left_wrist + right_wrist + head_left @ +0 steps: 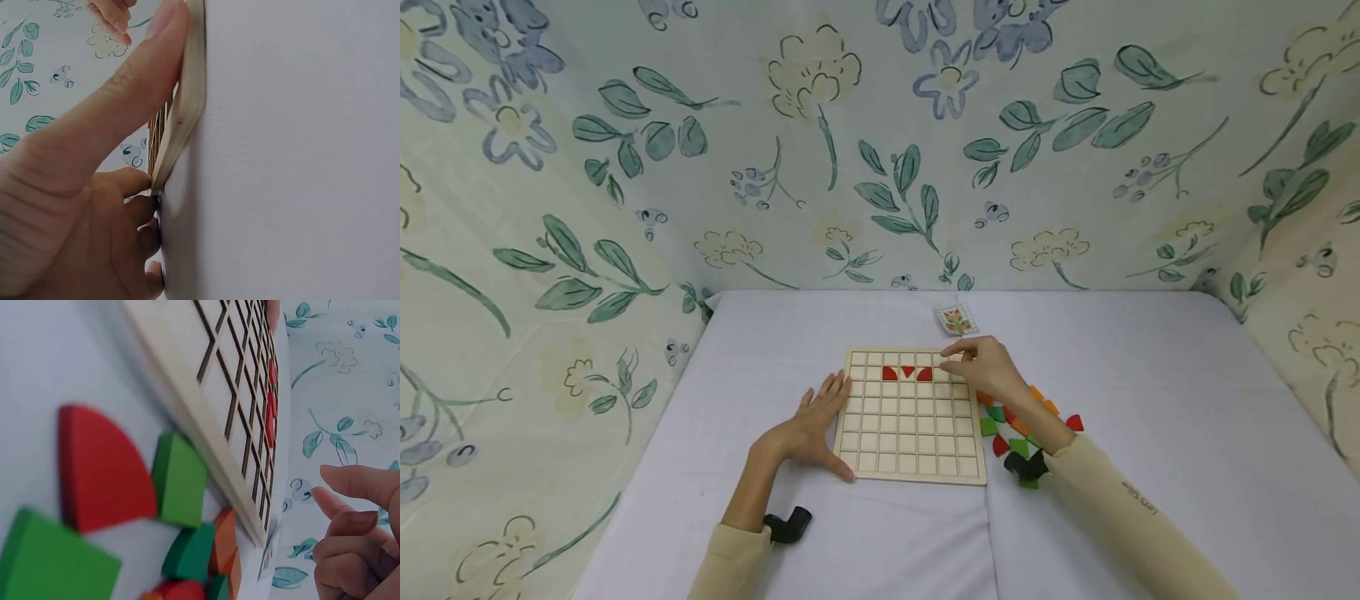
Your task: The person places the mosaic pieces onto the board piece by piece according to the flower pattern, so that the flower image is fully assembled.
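A square wooden grid board (910, 480) lies on the white cloth. In its second row from the far edge sit a red quarter-circle piece (890, 374), a small red triangle (907, 372) and another red quarter-circle piece (925, 375). My left hand (811, 427) rests along the board's left edge, fingers spread and thumb at the near left corner; the left wrist view shows the thumb (119, 94) against the rim. Above the board's far right part hovers my right hand (988, 365). In the right wrist view its thumb and index finger (331, 503) stand apart, nothing visible between them.
Loose pieces lie right of the board, partly under the right forearm: several green, orange and red ones, among them a red quarter-circle (106, 472) and a green block (179, 478). A small patterned card (957, 320) lies beyond the board. Floral fabric (880, 167) hangs behind.
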The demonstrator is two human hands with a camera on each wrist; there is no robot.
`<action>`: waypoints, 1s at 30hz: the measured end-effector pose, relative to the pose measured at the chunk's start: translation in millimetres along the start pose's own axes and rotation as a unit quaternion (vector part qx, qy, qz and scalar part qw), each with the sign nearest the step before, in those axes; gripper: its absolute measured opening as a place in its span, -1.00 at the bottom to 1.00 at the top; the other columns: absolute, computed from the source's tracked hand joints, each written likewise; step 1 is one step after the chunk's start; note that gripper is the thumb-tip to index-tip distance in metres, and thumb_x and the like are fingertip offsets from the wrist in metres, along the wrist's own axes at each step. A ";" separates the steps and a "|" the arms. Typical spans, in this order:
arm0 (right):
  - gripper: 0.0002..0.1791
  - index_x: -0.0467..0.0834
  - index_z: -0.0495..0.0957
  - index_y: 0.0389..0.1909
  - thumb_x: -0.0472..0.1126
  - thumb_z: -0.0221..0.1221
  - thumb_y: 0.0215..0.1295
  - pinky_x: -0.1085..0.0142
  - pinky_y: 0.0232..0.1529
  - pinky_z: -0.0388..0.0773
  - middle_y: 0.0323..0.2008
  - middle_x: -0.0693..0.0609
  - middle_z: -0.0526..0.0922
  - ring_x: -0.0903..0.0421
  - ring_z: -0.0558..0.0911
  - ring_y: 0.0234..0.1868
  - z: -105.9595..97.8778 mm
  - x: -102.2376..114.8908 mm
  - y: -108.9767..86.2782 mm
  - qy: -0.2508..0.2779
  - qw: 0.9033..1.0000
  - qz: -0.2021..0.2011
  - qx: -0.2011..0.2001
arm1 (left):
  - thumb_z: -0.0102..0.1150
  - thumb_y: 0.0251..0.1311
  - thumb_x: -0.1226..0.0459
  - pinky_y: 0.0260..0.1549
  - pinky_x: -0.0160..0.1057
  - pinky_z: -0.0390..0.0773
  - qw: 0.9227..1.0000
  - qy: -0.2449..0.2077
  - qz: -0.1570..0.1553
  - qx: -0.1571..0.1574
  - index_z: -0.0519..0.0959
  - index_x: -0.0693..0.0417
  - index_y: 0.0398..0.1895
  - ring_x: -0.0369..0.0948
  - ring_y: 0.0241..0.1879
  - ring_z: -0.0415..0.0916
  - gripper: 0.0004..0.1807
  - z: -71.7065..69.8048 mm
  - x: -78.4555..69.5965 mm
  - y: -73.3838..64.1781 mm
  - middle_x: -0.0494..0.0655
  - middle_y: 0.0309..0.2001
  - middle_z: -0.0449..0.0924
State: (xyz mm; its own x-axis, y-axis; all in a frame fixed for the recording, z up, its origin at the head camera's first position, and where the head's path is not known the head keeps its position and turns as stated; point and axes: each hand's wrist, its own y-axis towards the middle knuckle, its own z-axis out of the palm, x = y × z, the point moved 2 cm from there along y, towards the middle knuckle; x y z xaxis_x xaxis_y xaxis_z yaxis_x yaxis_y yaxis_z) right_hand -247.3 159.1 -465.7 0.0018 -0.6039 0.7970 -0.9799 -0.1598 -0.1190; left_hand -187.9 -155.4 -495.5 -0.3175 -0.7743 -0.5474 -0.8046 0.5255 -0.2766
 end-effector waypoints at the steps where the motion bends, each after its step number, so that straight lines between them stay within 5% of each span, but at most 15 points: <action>1: -0.69 -0.20 0.75 0.02 -0.12 0.35 0.35 0.39 -0.61 0.21 -0.61 0.07 0.36 0.15 0.25 -0.64 -5.9 -3.9 -2.3 -0.004 1.000 0.002 -0.004 | 0.76 -0.37 -0.10 0.64 0.23 -0.38 1.000 -0.001 -0.001 -0.001 -0.31 0.19 0.68 0.08 0.69 -0.51 0.70 -0.2 -0.2 -0.2 0.13 0.70 -0.49; 12: -0.59 -0.23 0.70 0.12 -0.12 0.38 0.32 0.40 -0.64 0.18 -0.55 0.02 0.37 0.12 0.31 -0.60 -45.5 -42.2 -31.1 -0.025 0.998 0.038 -0.031 | 0.76 -0.35 -0.09 0.63 0.26 -0.38 1.000 -0.007 0.002 0.001 -0.32 0.23 0.67 0.13 0.69 -0.52 0.69 -1.1 0.4 -1.4 0.17 0.69 -0.49; 20: -0.51 -0.24 0.67 0.17 -0.10 0.42 0.28 0.40 -0.62 0.11 -0.63 0.09 0.25 0.14 0.25 -0.60 -44.4 -64.1 -38.7 -0.010 0.997 0.080 -0.007 | 0.74 -0.34 -0.14 0.64 0.25 -0.39 1.000 0.001 0.003 0.006 -0.33 0.19 0.68 0.09 0.69 -0.54 0.70 0.4 1.6 -0.3 0.12 0.69 -0.51; 30: -0.57 -0.25 0.70 0.11 -0.13 0.41 0.28 0.40 -0.61 0.18 -0.66 0.09 0.31 0.12 0.32 -0.61 -42.0 -69.5 -31.2 -0.025 0.996 0.079 -0.013 | 0.74 -0.35 -0.14 0.63 0.26 -0.38 1.000 0.001 0.005 0.002 -0.32 0.20 0.68 0.10 0.69 -0.53 0.70 0.8 2.1 1.9 0.13 0.69 -0.50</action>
State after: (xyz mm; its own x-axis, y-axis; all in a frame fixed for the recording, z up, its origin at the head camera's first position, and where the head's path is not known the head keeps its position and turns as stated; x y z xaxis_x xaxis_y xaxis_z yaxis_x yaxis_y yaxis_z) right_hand -225.2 238.8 -492.5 -0.1441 -0.6574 0.7396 -0.9737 -0.0390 -0.2244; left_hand -189.7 -155.7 -497.8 -0.3257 -0.7700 -0.5487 -0.7992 0.5343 -0.2754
